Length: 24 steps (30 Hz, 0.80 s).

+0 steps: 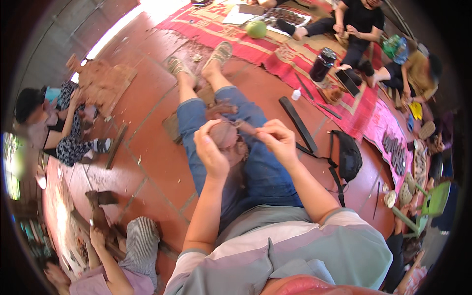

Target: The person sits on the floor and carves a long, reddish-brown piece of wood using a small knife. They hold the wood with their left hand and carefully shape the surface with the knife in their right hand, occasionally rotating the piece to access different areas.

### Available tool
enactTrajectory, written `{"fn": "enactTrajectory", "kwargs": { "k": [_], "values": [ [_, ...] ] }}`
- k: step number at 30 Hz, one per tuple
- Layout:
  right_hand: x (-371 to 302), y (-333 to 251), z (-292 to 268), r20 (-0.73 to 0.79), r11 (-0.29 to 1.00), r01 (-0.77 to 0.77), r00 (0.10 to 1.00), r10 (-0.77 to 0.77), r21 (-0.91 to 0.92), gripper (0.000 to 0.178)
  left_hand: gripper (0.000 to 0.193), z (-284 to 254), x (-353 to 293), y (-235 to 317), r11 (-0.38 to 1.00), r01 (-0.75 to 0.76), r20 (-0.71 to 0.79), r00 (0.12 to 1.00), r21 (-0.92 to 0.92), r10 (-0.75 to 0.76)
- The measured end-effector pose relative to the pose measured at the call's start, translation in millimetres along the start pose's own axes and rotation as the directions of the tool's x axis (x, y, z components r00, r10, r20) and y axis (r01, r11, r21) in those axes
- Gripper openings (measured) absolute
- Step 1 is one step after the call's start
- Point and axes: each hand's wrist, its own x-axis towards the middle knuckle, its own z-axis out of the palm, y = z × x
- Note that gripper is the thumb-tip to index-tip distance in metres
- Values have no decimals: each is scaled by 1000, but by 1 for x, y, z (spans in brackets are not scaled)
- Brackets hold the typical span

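Between my thighs rests a reddish-brown carved piece (224, 134), rounded at the near end. My left hand (211, 152) is wrapped round its left side. My right hand (278, 140) pinches a short brown stick-like piece (247, 129), whose far end meets or nearly meets the carved piece. I cannot make out what kind of tool or material the stick is. A knobbly brown part (222, 108) lies just beyond, over my shins; whether it belongs to the carved piece is unclear.
To my right lie a dark flat bar (298, 124), a black bag (346, 156) with straps and a small white bottle (296, 94). A red patterned mat (290, 59) holds a dark flask (323, 65) and a green round fruit (256, 29). Several people sit around; a green chair (436, 199) stands right.
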Motion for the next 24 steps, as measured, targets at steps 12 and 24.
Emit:
{"fn": "enactTrajectory", "kwargs": {
  "k": [12, 24],
  "values": [
    [-11, 25, 6, 138, 975, 200, 973, -185, -100, 18, 50, -1, 0, -6, 996, 63, 27, 998, -59, -61],
    [9, 19, 20, 56, 971, 216, 976, -212, -97, 19, 52, -2, 3, -3, 962, 187, 26, 982, -197, -186]
  ]
}}
